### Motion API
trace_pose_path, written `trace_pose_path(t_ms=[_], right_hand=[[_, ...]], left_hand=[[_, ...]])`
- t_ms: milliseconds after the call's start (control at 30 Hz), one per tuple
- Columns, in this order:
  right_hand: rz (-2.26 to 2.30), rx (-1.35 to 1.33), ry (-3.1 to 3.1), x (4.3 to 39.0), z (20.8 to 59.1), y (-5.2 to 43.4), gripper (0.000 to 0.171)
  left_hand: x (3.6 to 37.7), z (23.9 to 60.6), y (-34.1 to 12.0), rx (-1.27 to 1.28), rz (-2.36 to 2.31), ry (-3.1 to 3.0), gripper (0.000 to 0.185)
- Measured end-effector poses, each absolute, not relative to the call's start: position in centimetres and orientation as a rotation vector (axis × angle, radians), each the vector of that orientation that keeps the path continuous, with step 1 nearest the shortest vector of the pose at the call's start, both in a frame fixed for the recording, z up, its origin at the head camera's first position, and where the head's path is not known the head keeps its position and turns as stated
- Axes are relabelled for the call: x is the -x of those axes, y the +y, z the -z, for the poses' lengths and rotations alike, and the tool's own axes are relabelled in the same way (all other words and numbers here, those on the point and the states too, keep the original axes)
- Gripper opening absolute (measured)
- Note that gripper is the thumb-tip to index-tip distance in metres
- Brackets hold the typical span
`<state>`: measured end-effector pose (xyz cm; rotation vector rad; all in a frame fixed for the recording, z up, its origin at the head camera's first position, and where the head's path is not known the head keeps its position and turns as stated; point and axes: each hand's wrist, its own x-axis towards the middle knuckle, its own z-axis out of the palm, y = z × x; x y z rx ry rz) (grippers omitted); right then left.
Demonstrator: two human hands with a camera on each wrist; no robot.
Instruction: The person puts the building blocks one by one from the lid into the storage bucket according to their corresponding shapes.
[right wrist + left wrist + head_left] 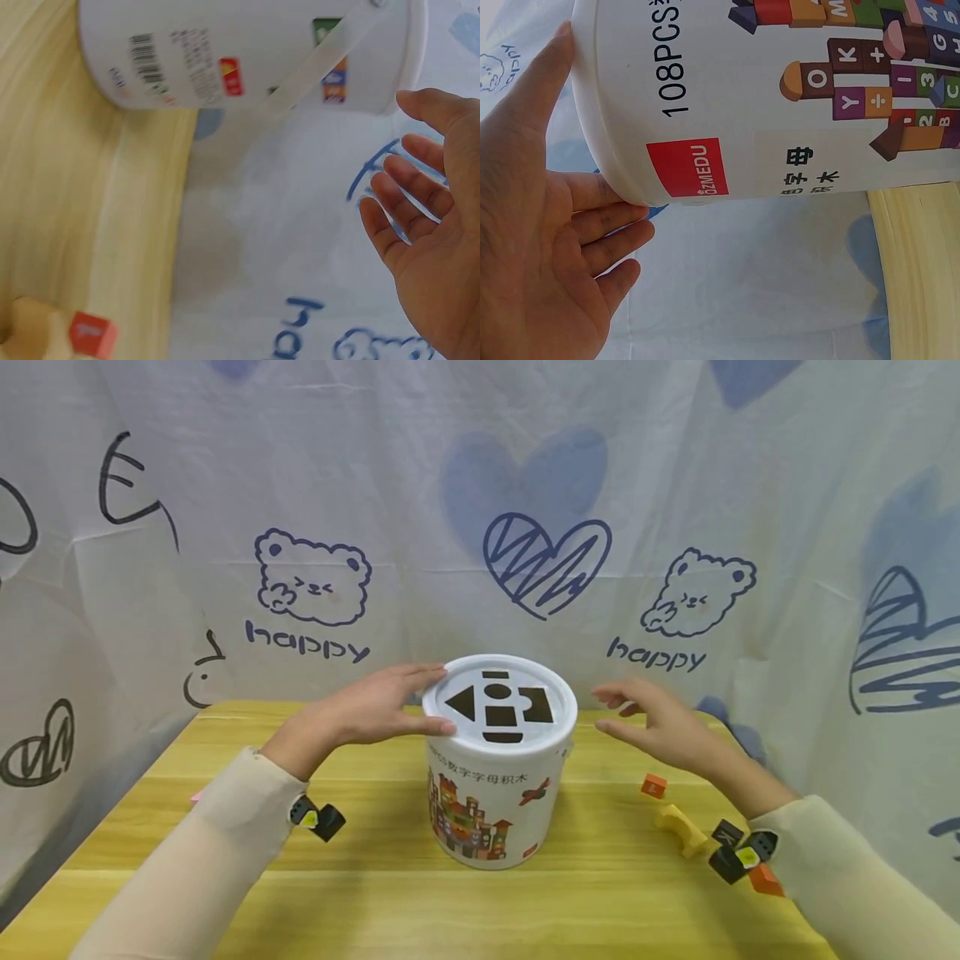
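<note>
A white bucket (491, 810) with printed toy-block pictures stands upright on the table. Its white lid (512, 703) has several dark shaped cut-outs, among them a triangle, a circle and a square. On the lid's left side, my left hand (382, 703) touches the rim with thumb and fingertips, the fingers fairly straight. In the left wrist view that hand (562, 210) lies along the bucket's rim, palm showing. To the right of the bucket, my right hand (656, 722) is held apart from it in the air, fingers loosely bent and holding nothing. A pale carrying handle (322, 64) hangs along the bucket's side.
On the right of the wooden table (360, 902) lie a small red-orange block (654, 786), a yellow arched block (681, 829), a dark lettered block (726, 833) and an orange block (767, 881). Behind rises a white printed curtain (420, 593).
</note>
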<state>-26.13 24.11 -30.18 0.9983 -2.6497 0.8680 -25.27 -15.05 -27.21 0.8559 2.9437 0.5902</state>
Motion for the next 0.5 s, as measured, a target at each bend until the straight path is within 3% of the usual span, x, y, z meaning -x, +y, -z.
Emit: trace_pose_path(t_ms=[500], right_hand=[[-0.798,-0.722,-2.860,26.7,36.5,28.9,0.060]], left_hand=[[25.3,27.2,-15.1,-0.841,-0.599,2.939,0.103]])
